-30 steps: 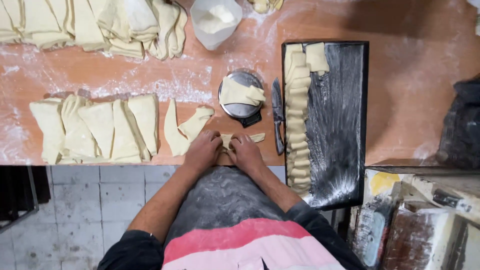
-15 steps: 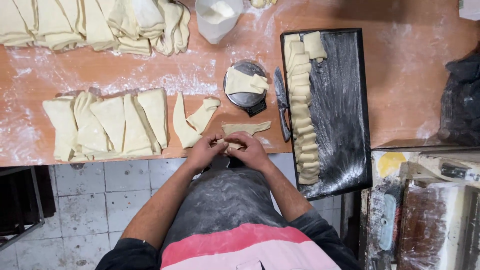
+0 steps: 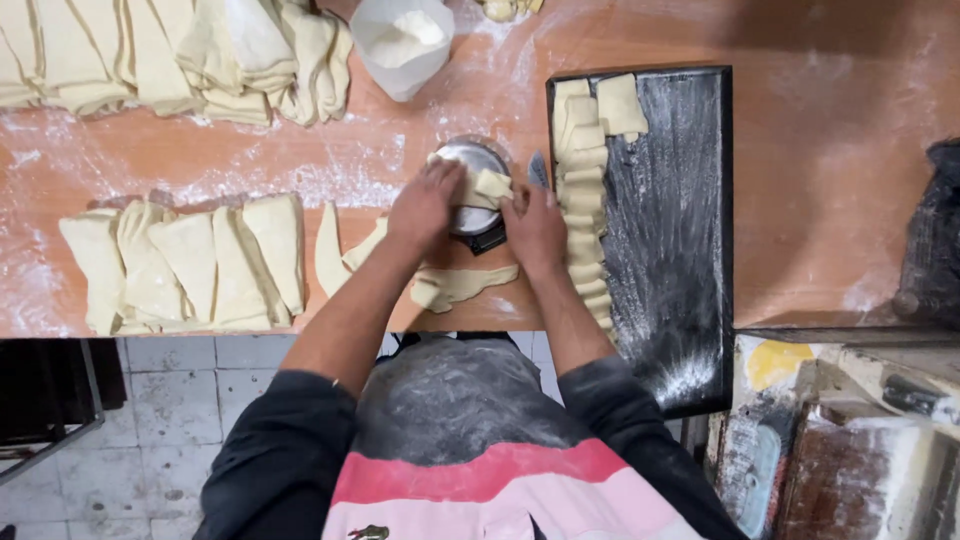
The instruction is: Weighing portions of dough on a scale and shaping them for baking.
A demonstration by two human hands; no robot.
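Moved up from the near table edge since half a second ago: both hands, now over the round metal scale pan [image 3: 470, 160] at the middle of the flour-dusted orange table [image 3: 820, 200]. Left hand [image 3: 425, 205] curled on the pan's near rim, fingers bent around a small pale square of dough [image 3: 492, 183]; right hand [image 3: 535, 228] closed on that piece from the right, presumably steadying it for weighing. Ready alongside to the right, a black floured baking tray [image 3: 690, 250] with a column of folded dough pieces [image 3: 585, 200]. Left on the table near the edge, a pale dough strip [image 3: 460, 285]; further left, a row of cut dough triangles [image 3: 190, 260]. Hidden by the hands: most of the pan and the dark scale beneath. Cut off at the far edge: stacked dough sheets [image 3: 170, 50] and a white flour bag [image 3: 400, 45].
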